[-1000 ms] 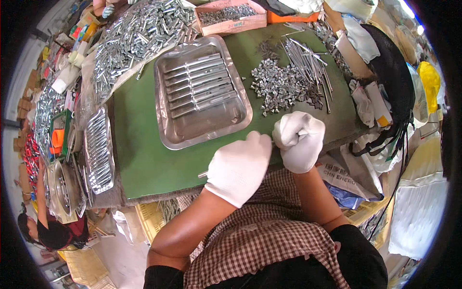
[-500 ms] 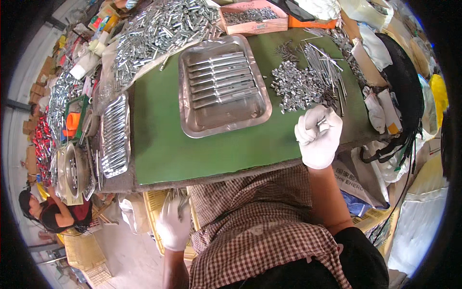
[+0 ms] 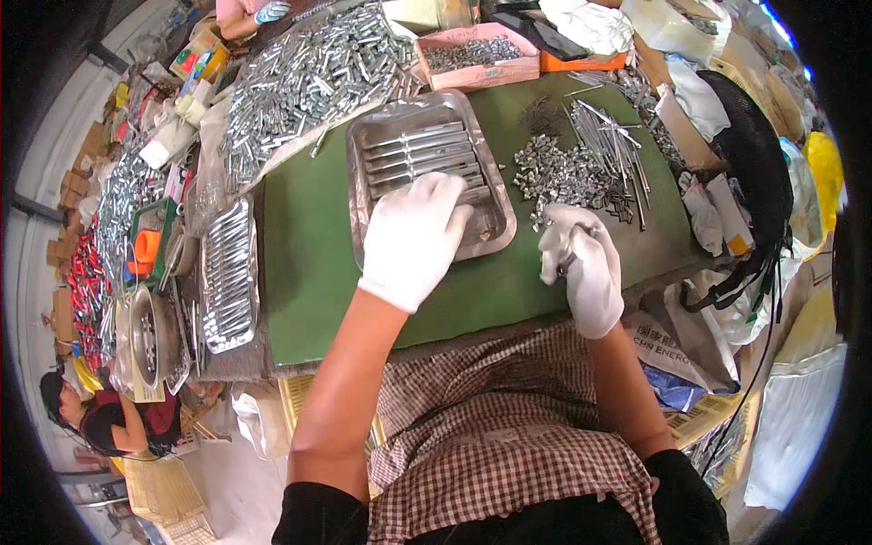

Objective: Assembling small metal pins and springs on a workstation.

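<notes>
My white-gloved left hand (image 3: 416, 238) reaches over the near part of a metal tray (image 3: 501, 238), its fingers bent down at the lowest of several slim silver rods (image 3: 413, 153) lying side by side there. Its fingertips are hidden, so whether it grips a rod cannot be told. My right hand (image 3: 589, 277), also gloved, is closed above the green mat (image 3: 318, 309), with a small dark metal piece (image 3: 567, 264) showing between thumb and fingers. Just beyond it lies a heap of small shiny metal parts (image 3: 559, 173), with long thin metal pins (image 3: 607, 136) beside it.
A second tray of silver rods (image 3: 229, 272) stands left of the mat. A large pile of metal tubes (image 3: 318, 82) lies at the back, beside a pink box of small parts (image 3: 477, 56). A black mesh bag (image 3: 749, 173) hangs on the right. Co-workers are at the far left and back.
My left hand has risen from beside the yellow crate below the table edge to the tray. My right hand has shifted slightly left and turned, still closed.
</notes>
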Demonstrator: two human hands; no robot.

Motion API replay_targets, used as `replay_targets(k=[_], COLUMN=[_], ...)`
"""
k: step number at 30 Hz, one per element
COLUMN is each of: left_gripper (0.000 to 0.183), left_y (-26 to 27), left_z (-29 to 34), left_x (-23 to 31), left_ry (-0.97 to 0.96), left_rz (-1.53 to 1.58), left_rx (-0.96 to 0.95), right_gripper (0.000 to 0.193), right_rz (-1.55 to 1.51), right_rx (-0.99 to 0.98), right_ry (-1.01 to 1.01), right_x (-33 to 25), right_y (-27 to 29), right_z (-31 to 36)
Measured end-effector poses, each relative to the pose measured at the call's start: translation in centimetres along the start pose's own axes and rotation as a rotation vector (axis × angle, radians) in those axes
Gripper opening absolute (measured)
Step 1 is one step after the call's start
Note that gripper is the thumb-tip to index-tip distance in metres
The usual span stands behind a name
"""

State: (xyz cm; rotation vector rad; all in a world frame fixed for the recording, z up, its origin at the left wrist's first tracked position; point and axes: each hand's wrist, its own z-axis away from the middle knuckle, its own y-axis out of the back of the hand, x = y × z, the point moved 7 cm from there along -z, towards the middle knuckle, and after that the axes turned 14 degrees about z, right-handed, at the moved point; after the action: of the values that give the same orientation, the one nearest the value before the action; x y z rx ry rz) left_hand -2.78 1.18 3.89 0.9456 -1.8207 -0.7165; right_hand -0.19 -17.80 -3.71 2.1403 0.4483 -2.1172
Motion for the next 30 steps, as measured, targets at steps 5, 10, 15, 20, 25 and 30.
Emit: replay_targets(k=[5, 10, 15, 20, 25, 30], left_gripper=[0.020, 0.020, 0.022, 0.030, 0.033, 0.033], left_y=[-3.5, -2.5, -0.5, -3.3, -2.9, -3.0], left_z=[-1.4, -0.9, -0.2, 1.2, 2.5, 3.4], left_x=[-2.5, -1.8, 1.9, 7.6, 6.6, 6.4], left_ry=[0.053, -0.009, -0.139, -0.197, -0.206, -0.164], left_rz=[-0.133, -0.044, 0.118, 0.008, 0.167, 0.224], left_rx=[-0.193, -0.079, -0.110, -0.317, -0.214, -0.191], right_gripper=[0.038, 0.038, 0.040, 0.040, 0.033, 0.020], right_rz=[0.063, 0.041, 0.276, 0.225, 0.289, 0.558], right_rx=[-0.005, 0.000, -0.060, -0.144, -0.137, -0.162], right_ry=[-0.004, 0.000, -0.204, -0.303, -0.323, -0.314], right_x=[-0.4, -0.9, -2.3, -2.0, -1.9, -1.1], right_y=[0.5, 1.2, 1.6, 1.9, 2.5, 2.9], right_z=[0.8, 1.1, 3.2, 3.1, 3.0, 2.7])
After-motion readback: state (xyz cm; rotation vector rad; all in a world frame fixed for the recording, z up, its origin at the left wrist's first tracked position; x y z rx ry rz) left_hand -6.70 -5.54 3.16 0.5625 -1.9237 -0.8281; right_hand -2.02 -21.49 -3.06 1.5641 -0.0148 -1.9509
